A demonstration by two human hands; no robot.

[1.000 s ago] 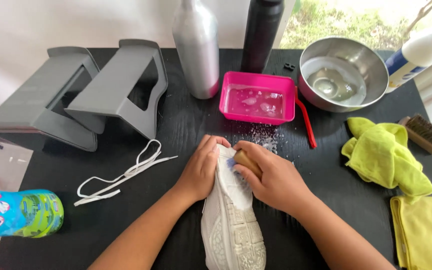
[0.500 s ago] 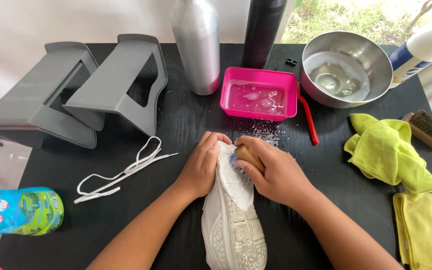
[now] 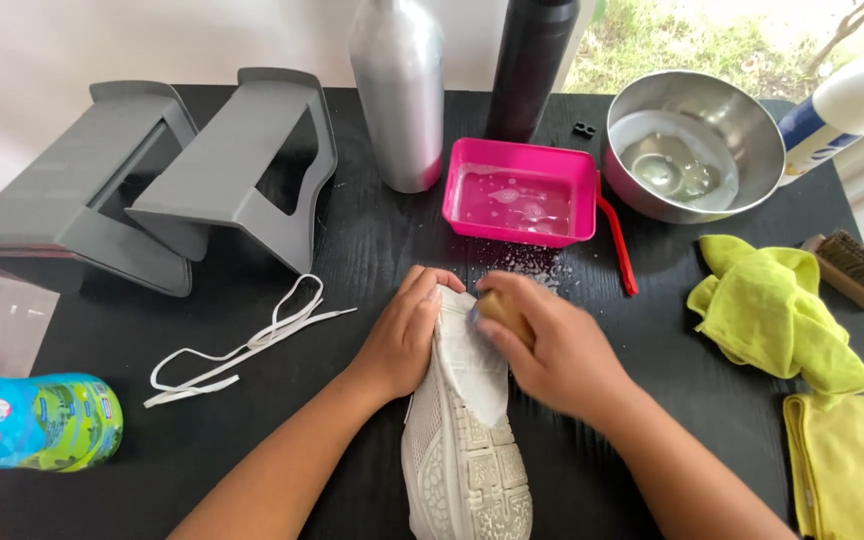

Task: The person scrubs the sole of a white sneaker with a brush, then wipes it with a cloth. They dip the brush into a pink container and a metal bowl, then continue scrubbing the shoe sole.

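A: Why does the white shoe point(image 3: 464, 430) lie on its side at the counter's point(image 3: 372, 260) near middle?

B: The left hand point(image 3: 404, 335), its grip wrapped on the upper, steadies it; the right hand point(image 3: 552, 350), its grip closed round a small tan scrubber point(image 3: 500, 310), reaches the toe edge.

A: And the pink tray point(image 3: 522, 200)?

B: It holds soapy water just beyond, within reach; 1 white lace point(image 3: 242, 345) lies apart, left.
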